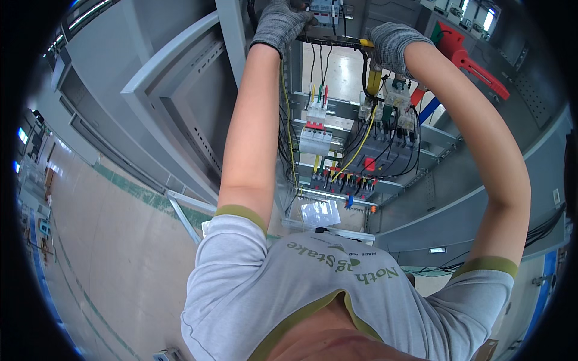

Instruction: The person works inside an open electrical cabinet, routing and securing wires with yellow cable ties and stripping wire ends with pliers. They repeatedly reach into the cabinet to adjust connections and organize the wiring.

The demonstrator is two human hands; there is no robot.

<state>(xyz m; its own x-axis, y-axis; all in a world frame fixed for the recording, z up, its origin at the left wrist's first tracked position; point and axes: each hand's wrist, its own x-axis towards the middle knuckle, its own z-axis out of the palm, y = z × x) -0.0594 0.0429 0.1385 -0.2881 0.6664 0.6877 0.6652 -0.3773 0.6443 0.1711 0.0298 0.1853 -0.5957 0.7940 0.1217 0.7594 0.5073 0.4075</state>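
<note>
Near the top centre of the frame, two gloved hands reach up into an open grey electrical cabinet (180,90). Left hand (278,24) and right hand (390,45) each close their fingers around a black cable bundle (334,41) with a yellow tip. Keeping the bundle level and clear of the breakers (315,139) looks wise. A clear plastic bag (320,212) lies at lower centre; a red handle (472,63) juts at upper right.
</note>
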